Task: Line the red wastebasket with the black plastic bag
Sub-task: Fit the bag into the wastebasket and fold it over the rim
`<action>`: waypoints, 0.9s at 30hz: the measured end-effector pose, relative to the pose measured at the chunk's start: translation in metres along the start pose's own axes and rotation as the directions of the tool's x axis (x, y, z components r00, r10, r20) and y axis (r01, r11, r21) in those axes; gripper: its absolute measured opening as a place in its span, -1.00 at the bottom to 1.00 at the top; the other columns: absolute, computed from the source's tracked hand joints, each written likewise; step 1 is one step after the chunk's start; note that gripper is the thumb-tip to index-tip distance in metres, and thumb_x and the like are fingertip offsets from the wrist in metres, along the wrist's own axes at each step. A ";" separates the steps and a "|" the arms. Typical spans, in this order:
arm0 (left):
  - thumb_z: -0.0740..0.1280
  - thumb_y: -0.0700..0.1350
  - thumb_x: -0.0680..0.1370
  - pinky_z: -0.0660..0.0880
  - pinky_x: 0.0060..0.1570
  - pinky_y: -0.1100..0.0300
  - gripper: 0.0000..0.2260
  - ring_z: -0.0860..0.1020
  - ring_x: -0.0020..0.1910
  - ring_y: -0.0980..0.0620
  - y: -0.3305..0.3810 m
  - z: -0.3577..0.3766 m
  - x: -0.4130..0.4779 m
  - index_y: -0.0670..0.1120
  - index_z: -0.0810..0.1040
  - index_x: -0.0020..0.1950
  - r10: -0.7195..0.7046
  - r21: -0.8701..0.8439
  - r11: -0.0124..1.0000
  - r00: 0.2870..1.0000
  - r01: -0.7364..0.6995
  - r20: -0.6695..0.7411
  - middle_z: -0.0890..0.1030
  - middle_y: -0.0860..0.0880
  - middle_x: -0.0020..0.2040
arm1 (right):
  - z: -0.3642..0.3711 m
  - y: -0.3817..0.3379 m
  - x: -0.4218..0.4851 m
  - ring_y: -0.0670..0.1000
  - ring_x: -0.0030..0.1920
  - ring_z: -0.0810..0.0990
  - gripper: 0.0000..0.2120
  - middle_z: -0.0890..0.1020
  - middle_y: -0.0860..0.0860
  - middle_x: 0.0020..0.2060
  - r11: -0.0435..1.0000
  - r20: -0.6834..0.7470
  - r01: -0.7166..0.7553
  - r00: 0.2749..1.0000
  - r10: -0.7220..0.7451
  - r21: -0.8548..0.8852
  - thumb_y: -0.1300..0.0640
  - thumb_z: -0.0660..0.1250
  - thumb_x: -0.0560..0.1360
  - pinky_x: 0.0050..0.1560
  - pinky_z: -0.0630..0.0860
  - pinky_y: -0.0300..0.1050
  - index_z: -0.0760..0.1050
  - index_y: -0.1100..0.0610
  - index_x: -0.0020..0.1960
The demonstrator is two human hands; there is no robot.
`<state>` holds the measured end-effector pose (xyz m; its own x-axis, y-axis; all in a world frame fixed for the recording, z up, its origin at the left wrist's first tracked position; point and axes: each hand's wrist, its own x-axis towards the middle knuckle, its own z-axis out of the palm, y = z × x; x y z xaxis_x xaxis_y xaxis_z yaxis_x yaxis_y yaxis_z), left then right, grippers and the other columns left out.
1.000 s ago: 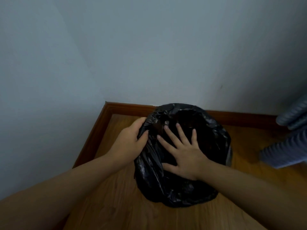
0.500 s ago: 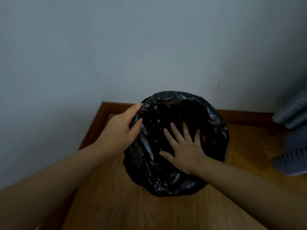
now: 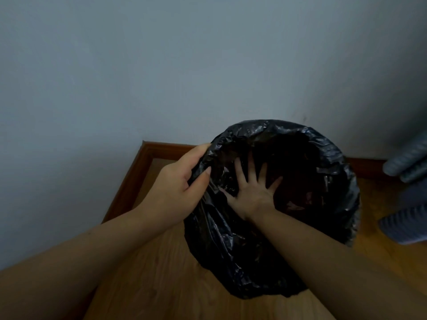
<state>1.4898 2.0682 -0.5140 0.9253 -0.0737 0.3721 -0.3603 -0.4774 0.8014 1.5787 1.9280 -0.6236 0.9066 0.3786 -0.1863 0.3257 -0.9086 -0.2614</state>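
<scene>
The black plastic bag (image 3: 231, 250) is draped over the wastebasket in the floor corner, its rim pinched by the left hand (image 3: 175, 192). The right hand (image 3: 251, 195), fingers spread and gripping nothing, is pressed inside. The seating step seems under way; next the film would need pushing down to the bottom.

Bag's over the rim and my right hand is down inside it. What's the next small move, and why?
Probably press the right hand further down, fingers spread, to seat the black bag against the basket's inside. It is already inside the opening, and the film there looks crumpled rather than smooth. Keep the left hand pinching the bag at the rim so the edge does not get dragged in.
</scene>
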 end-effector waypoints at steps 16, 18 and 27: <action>0.18 -0.23 0.54 0.50 0.00 0.34 -0.64 0.55 0.06 0.22 0.018 0.003 0.008 0.02 0.35 0.31 0.056 -0.014 0.998 0.998 -0.056 0.013 0.55 0.21 0.12 | 0.000 0.010 -0.005 0.31 0.35 -0.43 -0.27 -0.47 0.11 0.38 0.980 0.080 -0.060 0.994 0.076 -0.189 -0.21 -0.17 0.39 0.24 -0.19 0.51 -0.74 -0.04 0.10; 0.17 -0.23 0.54 0.52 0.00 0.30 -0.66 0.55 0.04 0.20 0.016 0.001 0.008 -0.01 0.35 0.31 0.065 0.009 0.998 0.998 -0.065 -0.003 0.55 0.15 0.10 | -0.002 0.008 -0.002 0.31 0.35 -0.43 -0.23 -0.50 0.08 0.36 0.982 0.078 -0.060 0.994 0.075 -0.181 -0.27 -0.12 0.42 0.24 -0.20 0.50 -0.71 -0.04 0.15; 0.19 -0.22 0.57 0.42 -0.14 0.55 -0.64 0.48 -0.02 0.44 -0.035 -0.001 0.011 0.24 0.35 0.18 -0.147 0.054 0.987 0.983 0.154 -0.107 0.48 0.31 0.03 | -0.024 0.006 -0.025 0.25 0.40 -0.36 -0.25 -0.41 0.08 0.42 0.925 0.166 0.148 0.982 -0.094 -0.350 -0.27 -0.02 0.51 0.34 -0.15 0.36 -0.52 -0.02 0.35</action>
<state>1.5124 2.0849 -0.5372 0.9501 0.0917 0.2981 -0.2069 -0.5300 0.8224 1.5642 1.9091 -0.5978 0.8148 0.4865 -0.3154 0.5293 -0.8461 0.0624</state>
